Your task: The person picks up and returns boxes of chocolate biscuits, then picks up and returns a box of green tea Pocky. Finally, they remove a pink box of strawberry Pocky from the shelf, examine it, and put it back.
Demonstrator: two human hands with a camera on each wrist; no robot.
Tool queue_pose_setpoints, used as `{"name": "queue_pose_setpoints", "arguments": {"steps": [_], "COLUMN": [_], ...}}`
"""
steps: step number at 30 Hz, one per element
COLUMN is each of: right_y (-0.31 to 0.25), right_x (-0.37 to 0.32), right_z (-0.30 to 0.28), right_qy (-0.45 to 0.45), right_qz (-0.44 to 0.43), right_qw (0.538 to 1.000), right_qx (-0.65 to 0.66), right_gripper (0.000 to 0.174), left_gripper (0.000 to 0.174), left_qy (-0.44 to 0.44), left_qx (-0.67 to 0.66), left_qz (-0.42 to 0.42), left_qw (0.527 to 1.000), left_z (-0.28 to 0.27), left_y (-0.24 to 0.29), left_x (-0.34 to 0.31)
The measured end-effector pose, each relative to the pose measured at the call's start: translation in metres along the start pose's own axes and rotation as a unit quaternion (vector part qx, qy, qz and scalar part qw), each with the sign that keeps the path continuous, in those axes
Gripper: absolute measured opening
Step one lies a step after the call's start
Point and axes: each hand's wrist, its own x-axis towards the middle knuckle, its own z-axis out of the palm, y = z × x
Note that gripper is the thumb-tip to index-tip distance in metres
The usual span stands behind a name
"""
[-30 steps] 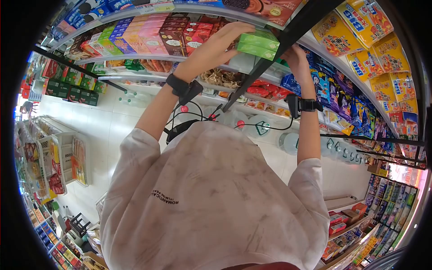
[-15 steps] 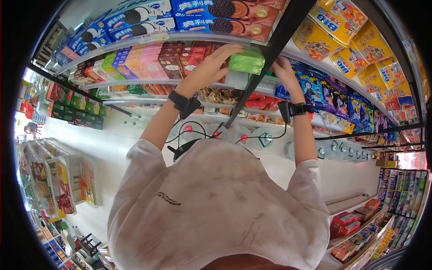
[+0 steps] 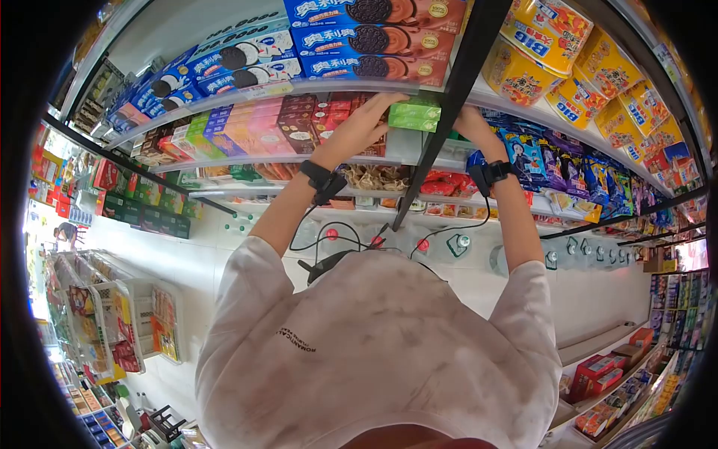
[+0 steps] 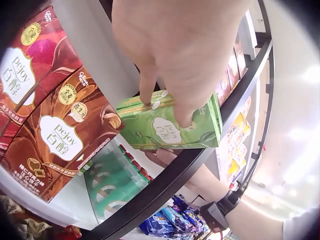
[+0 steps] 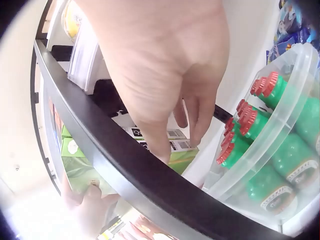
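Two stacked green Pejoy boxes (image 3: 415, 116) lie at a black upright post (image 3: 441, 123) on the middle shelf. My left hand (image 3: 357, 133) grips them from the left; the left wrist view shows its thumb and a finger on the green boxes (image 4: 167, 129). On the post's other side is my right hand (image 3: 479, 133), its fingers reaching down. The right wrist view has that right hand (image 5: 165, 65) touching the far end of the green boxes (image 5: 182, 159), fingers fairly straight. Brown (image 4: 60, 137) and red Pejoy boxes (image 4: 37, 60) stand beside them.
Blue cookie boxes (image 3: 374, 37) fill the shelf above, and yellow noodle packs (image 3: 542, 34) the one at right. A clear bin of green bottles (image 5: 272, 165) is beside my right hand. Cables (image 3: 344, 233) hang between my wrists. Large water bottles (image 3: 449, 245) stand on the floor.
The head view has shifted, so the shelves sit lower and more of the upper cookie boxes shows. Both hands stay at the green boxes, around the post.
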Motion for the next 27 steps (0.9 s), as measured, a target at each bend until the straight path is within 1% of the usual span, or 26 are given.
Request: {"name": "queue_pose_setpoints", "arguments": {"steps": [1,2,3,6,9,10,12,13,14,15,16,19,20,23,27], "right_y": [0.003,0.010,0.014,0.033,0.051,0.043,0.030,0.028,0.034,0.037,0.037,0.036,0.037,0.051,0.073], "right_x": [0.001,0.004,0.007,0.019,0.023,0.020,0.019,0.019,0.020,0.020,0.020,0.020,0.020,0.027,0.037], "right_z": [0.002,0.004,0.007,0.013,0.017,0.018,0.013,0.013,0.016,0.016,0.015,0.015,0.017,0.016,0.017], "right_qy": [0.009,0.018,0.025,0.024,0.061,0.079,0.059,0.048,0.068,0.068,0.070,0.090,0.098,0.067,0.072], "right_qz": [-0.020,-0.042,-0.066,-0.099,-0.136,-0.132,-0.114,-0.104,-0.107,-0.106,-0.106,-0.118,-0.124,-0.111,-0.167], "right_qw": [0.999,0.996,0.991,0.986,0.971,0.971,0.965,0.962,0.967,0.965,0.963,0.962,0.963,0.965,0.951], "right_qx": [-0.038,-0.078,-0.116,-0.131,-0.185,-0.185,-0.226,-0.247,-0.222,-0.231,-0.239,-0.229,-0.219,-0.229,-0.250], "right_gripper": [0.047,0.044,0.041,0.035,0.035,0.032,0.031,0.030,0.029,0.028,0.027,0.027,0.027,0.027,0.028], "left_gripper": [0.063,0.062,0.062,0.062,0.063,0.063,0.066,0.067,0.069,0.072,0.078,0.080,0.082,0.084,0.074], "left_qy": [-0.003,0.012,0.014,0.018,0.022,0.027,0.046,0.053,0.060,0.065,0.066,0.122,0.111,0.103,0.089], "left_qx": [-0.002,-0.002,0.003,0.013,0.013,0.015,0.039,0.050,0.060,0.070,0.088,0.264,0.282,0.341,0.334], "left_qz": [-0.006,0.019,0.022,0.018,0.009,0.013,0.023,0.014,0.006,-0.002,-0.020,0.044,0.059,0.072,0.034], "left_qw": [1.000,1.000,1.000,1.000,1.000,0.999,0.998,0.997,0.996,0.995,0.994,0.956,0.951,0.932,0.938], "left_z": [0.000,0.002,0.002,0.004,0.004,0.003,0.005,0.005,0.005,0.006,0.004,0.006,0.005,0.010,0.023], "left_y": [0.000,-0.002,-0.003,-0.003,0.001,0.001,-0.005,-0.007,-0.009,-0.011,-0.010,-0.025,-0.031,-0.044,-0.060], "left_x": [0.000,0.001,0.001,-0.001,-0.003,-0.003,-0.007,-0.008,-0.009,-0.011,-0.013,-0.016,-0.016,-0.018,-0.023]}}
